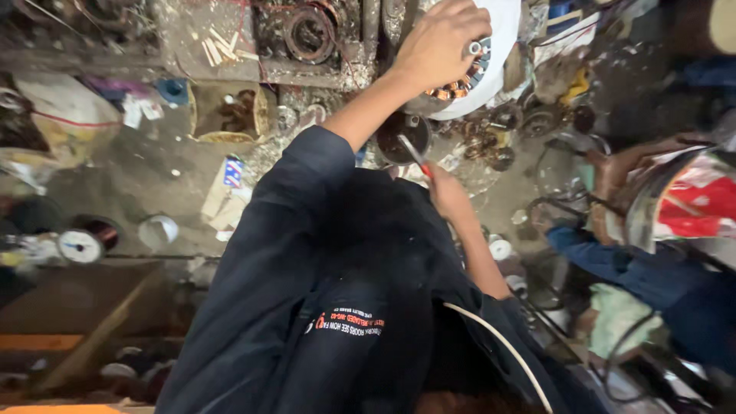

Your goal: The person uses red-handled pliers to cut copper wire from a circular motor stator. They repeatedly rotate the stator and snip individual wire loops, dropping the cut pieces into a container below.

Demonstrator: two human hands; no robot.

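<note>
Head view: left hand (438, 46) clasps the motor stator (479, 65); right hand (445, 192) grips a screwdriver (415, 156) (clutter crowds both).

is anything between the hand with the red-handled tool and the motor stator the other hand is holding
Nothing solid shows between them. The left hand rests on the white stator with copper windings. The right hand holds the red-handled tool lower in the view, its tip pointing toward the stator across open space; a dark round cup lies beside that path.
</note>
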